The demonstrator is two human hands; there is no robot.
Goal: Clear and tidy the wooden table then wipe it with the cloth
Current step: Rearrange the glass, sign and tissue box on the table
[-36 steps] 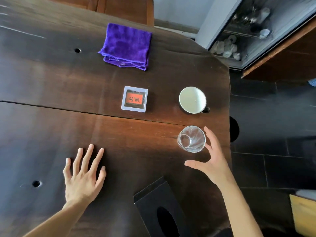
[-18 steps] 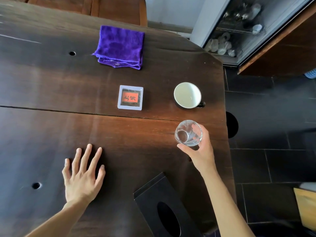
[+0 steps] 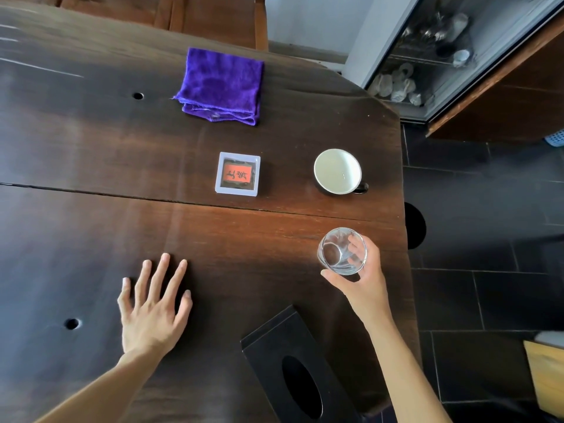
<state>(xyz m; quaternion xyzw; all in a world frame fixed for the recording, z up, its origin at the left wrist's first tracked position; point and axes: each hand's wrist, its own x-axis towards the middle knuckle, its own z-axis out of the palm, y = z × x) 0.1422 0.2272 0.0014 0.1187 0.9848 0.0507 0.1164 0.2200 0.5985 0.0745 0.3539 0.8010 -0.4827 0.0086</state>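
Note:
A clear drinking glass (image 3: pixel 341 251) stands near the right edge of the dark wooden table (image 3: pixel 91 148), and my right hand (image 3: pixel 363 279) is wrapped around it from the near side. My left hand (image 3: pixel 152 306) lies flat on the table with fingers spread, holding nothing. A folded purple cloth (image 3: pixel 222 85) rests at the far side. A small white-framed box with a red label (image 3: pixel 238 174) sits mid-table. A white cup with a dark handle (image 3: pixel 338 171) stands just beyond the glass.
A black tissue box (image 3: pixel 293 367) with an oval opening sits at the near edge between my arms. The table's right edge drops to a dark tiled floor (image 3: pixel 488 239). A glass-fronted cabinet (image 3: pixel 427 62) stands at the far right. A wooden chair (image 3: pixel 213 16) is behind the table.
My right hand went from open beside the glass to closed around it. The left hand has stayed flat on the table.

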